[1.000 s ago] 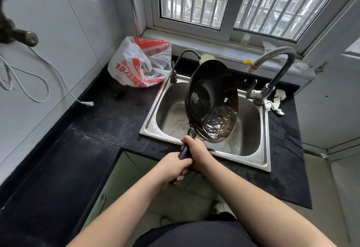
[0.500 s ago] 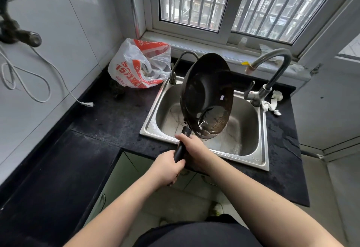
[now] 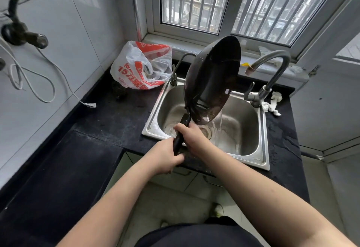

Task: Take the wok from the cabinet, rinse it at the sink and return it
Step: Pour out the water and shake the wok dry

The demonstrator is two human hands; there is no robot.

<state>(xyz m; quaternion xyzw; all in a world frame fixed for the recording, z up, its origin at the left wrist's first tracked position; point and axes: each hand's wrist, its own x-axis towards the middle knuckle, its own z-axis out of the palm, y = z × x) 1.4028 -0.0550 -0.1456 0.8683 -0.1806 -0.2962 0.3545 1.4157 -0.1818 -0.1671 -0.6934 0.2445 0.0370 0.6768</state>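
A black wok (image 3: 213, 80) stands steeply tilted over the steel sink (image 3: 251, 153), its rim pointing up toward the window. Water pours from its lower edge into the basin. My left hand (image 3: 165, 157) grips the lower end of the wok's black handle (image 3: 181, 135). Just above it, my right hand (image 3: 191, 136) grips the same handle nearer the pan. Both hands are over the sink's front edge.
A curved tap (image 3: 272, 71) rises at the sink's right rear, a thin tap (image 3: 178, 67) at its left rear. A red and white plastic bag (image 3: 140, 67) lies on the black counter (image 3: 109, 120). A crumpled white rag (image 3: 273, 103) sits beside the big tap. A white cable (image 3: 41, 83) hangs on the left wall.
The wok has been tipped up much steeper and raised, and the water that pooled in it now runs out into the sink. Both hands kept their hold on the handle.
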